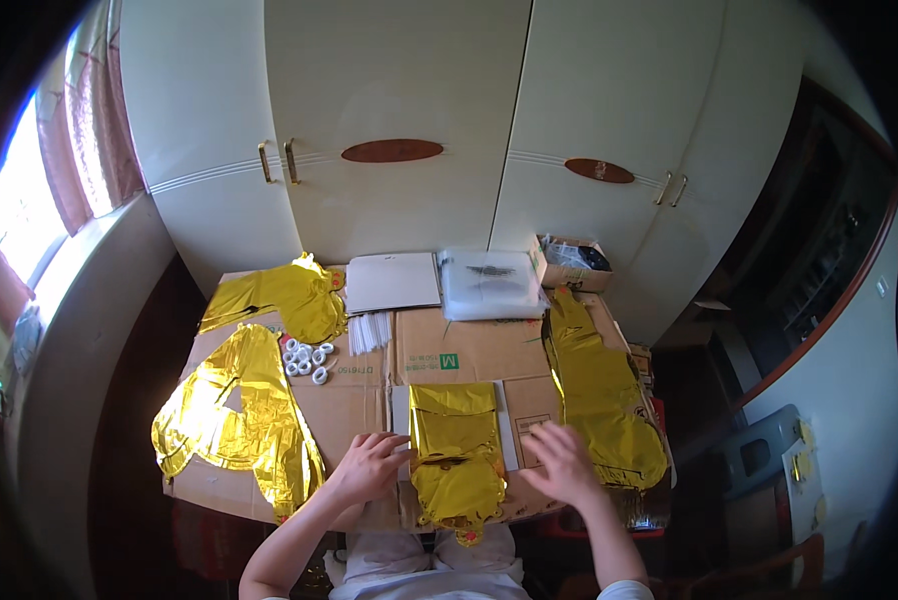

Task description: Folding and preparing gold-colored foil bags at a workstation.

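Fingers (394,443) of the left hand (369,467) lie spread and flat, clamped on nothing, their tips touching the left edge of the folded gold foil balloon (456,440); those of the right hand (561,462) are likewise apart and pressed down just beside its right edge, likely steadying the clear sleeve under it.

That balloon sits at the near middle of the bench (369,400), which is covered in flattened brown cardboard with a small green square label (450,361) near its centre. Larger gold foil shapes lie unfolded around it, probably laid out to be reached in turn: a long one (604,395) at the right, a big one (239,420) at the left, another (284,295) at the far left.

At the far edge rest a white flat package (392,281), a frosted plastic box (492,284) and an open carton (572,262). Smaller still, white straws (370,331) and white tape rings (307,360) lie left of centre.
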`<state>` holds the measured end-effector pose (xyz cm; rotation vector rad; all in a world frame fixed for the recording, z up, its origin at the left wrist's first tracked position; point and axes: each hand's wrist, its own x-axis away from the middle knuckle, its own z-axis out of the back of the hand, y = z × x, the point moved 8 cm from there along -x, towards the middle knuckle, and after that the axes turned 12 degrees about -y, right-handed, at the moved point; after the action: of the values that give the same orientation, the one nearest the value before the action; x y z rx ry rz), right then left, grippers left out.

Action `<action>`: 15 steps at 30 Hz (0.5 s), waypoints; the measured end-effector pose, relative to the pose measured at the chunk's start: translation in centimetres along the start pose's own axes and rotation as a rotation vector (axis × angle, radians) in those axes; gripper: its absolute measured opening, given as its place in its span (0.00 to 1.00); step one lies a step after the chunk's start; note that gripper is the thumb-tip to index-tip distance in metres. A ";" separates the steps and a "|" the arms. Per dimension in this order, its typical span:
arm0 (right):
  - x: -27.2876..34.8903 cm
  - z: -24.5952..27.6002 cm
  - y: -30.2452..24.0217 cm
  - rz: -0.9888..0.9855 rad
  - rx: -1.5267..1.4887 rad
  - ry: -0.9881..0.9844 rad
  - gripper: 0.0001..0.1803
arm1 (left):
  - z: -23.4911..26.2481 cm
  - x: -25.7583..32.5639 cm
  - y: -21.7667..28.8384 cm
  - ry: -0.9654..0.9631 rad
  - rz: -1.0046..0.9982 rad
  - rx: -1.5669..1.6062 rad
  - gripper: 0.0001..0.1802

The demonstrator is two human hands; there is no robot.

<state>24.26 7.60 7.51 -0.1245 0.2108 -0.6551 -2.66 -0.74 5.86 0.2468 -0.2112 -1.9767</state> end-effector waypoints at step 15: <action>7.2 0.5 8.9 -0.298 0.111 -0.116 0.34 | 1.8 -1.3 2.5 0.091 -0.089 0.027 0.20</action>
<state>35.19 10.15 5.25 -0.0871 0.0430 -0.9513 -0.45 -0.45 8.31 0.3682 -0.1714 -2.0466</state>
